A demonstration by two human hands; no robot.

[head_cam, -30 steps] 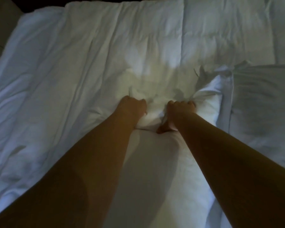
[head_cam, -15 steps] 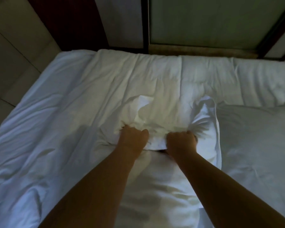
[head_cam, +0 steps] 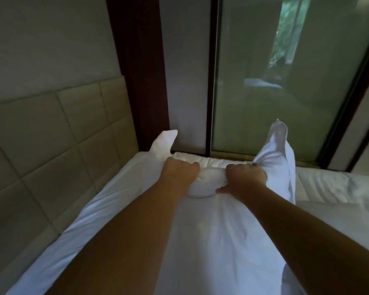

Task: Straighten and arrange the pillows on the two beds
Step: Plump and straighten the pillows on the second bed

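Your left hand (head_cam: 180,174) and right hand (head_cam: 244,177) are both fisted tight on 1 pillow (head_cam: 211,226) — lifted, corners flaring. You're mid-fluff, I'd judge; next, lay it flat against the headboard (head_cam: 51,133).

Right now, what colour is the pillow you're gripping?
Plain white, no pattern, seen in the head view: the pillow is bunched in the left hand and right hand.

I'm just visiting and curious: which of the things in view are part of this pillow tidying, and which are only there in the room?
Part of the job:
- pillow, white, gripped along its far edge
- left hand, closed on it
- right hand, closed on it
- second pillow, lying to the right

Just there:
- white bedding
- padded headboard
- glass panel
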